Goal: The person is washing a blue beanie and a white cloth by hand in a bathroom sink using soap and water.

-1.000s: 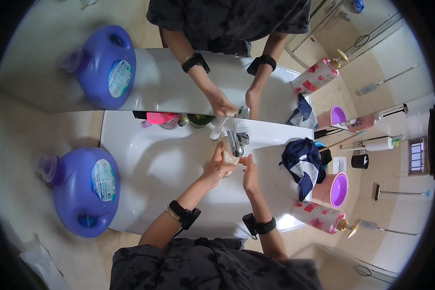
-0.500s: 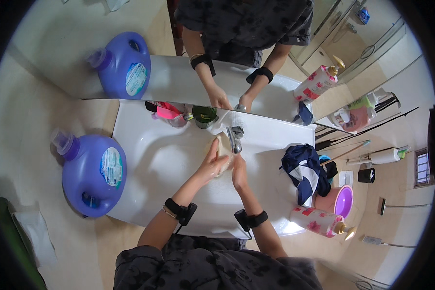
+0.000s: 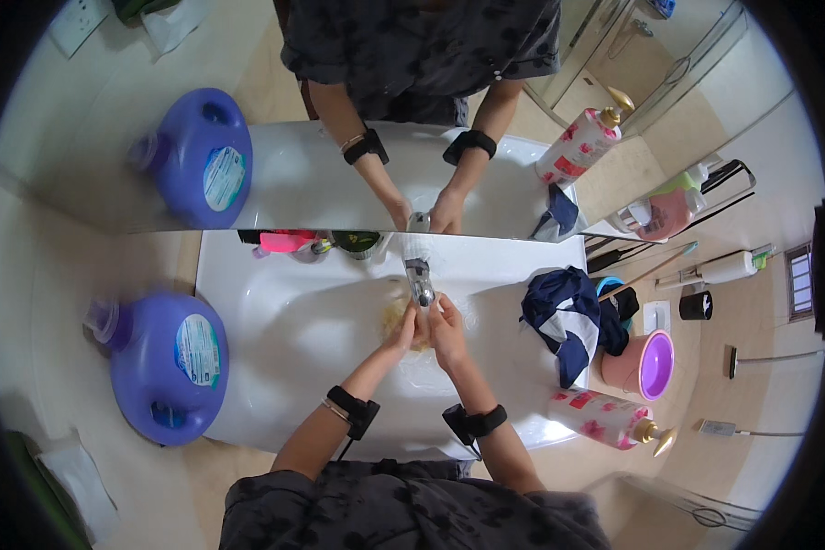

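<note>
My left hand [image 3: 401,335] and my right hand [image 3: 447,332] meet in the basin just below the chrome tap [image 3: 419,280]. Their fingers are closed in and close together; what lies between them is mostly hidden. A pale yellow, soft-looking thing [image 3: 394,319] shows behind and below my left hand. Whether it is in my grip or lying on the basin floor, I cannot tell. The white sink [image 3: 284,394] surrounds both hands. Black bands circle both wrists.
On the left stands a large purple detergent bottle [image 3: 168,371]. Dark blue and white cloth [image 3: 562,321] lies on the right rim, near a pink flowered pump bottle [image 3: 600,417]. Pink bucket [image 3: 628,367] beyond. A mirror [image 3: 321,174] rises behind the tap, with small items along its foot.
The pale thing, seen earlier as a flat piece in my left hand, is now mostly covered. My right hand has come up against the left below the tap. The whole view has shifted slightly.
</note>
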The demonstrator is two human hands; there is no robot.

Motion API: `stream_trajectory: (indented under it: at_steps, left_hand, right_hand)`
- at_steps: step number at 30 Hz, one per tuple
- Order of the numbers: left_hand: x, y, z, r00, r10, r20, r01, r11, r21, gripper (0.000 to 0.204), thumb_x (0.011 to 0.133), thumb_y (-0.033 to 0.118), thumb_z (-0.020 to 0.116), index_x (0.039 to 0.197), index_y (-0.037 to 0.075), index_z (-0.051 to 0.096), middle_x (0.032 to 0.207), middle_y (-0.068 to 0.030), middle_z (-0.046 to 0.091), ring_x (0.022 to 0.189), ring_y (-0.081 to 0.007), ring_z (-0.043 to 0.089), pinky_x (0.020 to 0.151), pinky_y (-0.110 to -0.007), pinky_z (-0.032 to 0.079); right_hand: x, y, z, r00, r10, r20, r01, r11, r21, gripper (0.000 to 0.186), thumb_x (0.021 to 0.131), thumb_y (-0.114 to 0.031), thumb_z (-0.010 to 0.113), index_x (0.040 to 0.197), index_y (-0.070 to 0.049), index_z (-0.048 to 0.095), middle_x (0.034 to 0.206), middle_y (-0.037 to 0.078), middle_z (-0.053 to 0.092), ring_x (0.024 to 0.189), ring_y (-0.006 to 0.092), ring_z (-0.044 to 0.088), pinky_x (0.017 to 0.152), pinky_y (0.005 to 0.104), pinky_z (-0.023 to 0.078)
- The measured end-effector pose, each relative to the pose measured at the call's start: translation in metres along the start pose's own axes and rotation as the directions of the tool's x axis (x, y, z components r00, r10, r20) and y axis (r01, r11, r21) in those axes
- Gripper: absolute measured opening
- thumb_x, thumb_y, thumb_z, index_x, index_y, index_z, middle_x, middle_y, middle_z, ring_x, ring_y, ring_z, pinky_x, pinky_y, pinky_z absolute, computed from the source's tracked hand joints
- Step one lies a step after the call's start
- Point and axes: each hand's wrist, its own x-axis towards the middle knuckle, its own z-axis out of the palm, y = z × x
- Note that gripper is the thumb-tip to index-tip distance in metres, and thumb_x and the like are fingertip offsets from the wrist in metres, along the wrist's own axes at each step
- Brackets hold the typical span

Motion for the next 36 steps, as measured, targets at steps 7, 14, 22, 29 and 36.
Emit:
stream_trajectory:
  at_steps: [7,14,22,29,36]
  left_hand:
    - [0.001,0.0,0.02,0.944,0.196,-0.265,-0.214,0.976,-0.043,0.044,0.09,0.039,0.031,0.11,0.003,0.045,0.082,-0.0076,0.053,0.073,-0.0185,0.05,0.063,-0.032,0.04]
    - [-0.006,0.028,0.02,0.753,0.546,-0.367,-0.313,0.788,0.53,0.014,0.079,0.008,0.045,0.075,-0.004,0.052,0.064,-0.0195,0.053,0.059,-0.0312,0.052,0.054,-0.04,0.038]
    - [-0.011,0.041,0.021,0.931,0.282,-0.231,-0.141,0.864,0.484,0.022,0.078,0.013,0.046,0.066,-0.006,0.052,0.058,-0.0235,0.052,0.053,-0.0314,0.053,0.051,-0.04,0.039]
    - [-0.002,0.028,-0.006,0.989,0.112,-0.096,-0.107,0.993,0.055,0.015,0.08,0.014,0.047,0.083,0.001,0.054,0.078,-0.0042,0.056,0.075,-0.0094,0.052,0.056,-0.026,0.04]
    - [-0.028,0.056,-0.019,0.968,0.197,0.154,-0.183,0.978,-0.105,0.03,0.071,0.007,0.063,0.097,0.004,0.048,0.076,0.0021,0.051,0.059,-0.0039,0.047,0.046,-0.018,0.036]
  right_hand:
    - [0.01,0.008,0.007,0.984,-0.172,-0.049,0.158,0.963,-0.218,0.013,0.084,-0.013,0.05,0.082,-0.001,0.052,0.065,-0.001,0.052,0.056,0.0032,0.044,0.048,0.0189,0.036]
    - [0.008,0.014,0.011,0.919,-0.333,-0.209,0.248,0.904,-0.348,0.025,0.085,-0.012,0.05,0.063,-0.004,0.043,0.055,-0.004,0.044,0.051,0.0013,0.036,0.042,0.0205,0.029]
    - [-0.002,0.005,0.0,0.944,-0.277,-0.179,0.241,0.95,-0.201,0.019,0.084,-0.011,0.052,0.067,-0.005,0.045,0.06,-0.002,0.047,0.054,0.0019,0.039,0.045,0.0186,0.032]
    - [-0.006,-0.008,-0.011,0.989,-0.142,0.046,0.146,0.983,-0.109,0.011,0.084,-0.01,0.051,0.092,-0.003,0.05,0.081,0.001,0.056,0.075,0.0068,0.053,0.065,0.0198,0.043]
    - [-0.009,-0.019,-0.021,0.996,-0.062,0.07,0.076,0.972,-0.222,0.029,0.084,-0.013,0.052,0.112,-0.004,0.049,0.087,0.004,0.058,0.073,0.0088,0.055,0.062,0.0212,0.044]
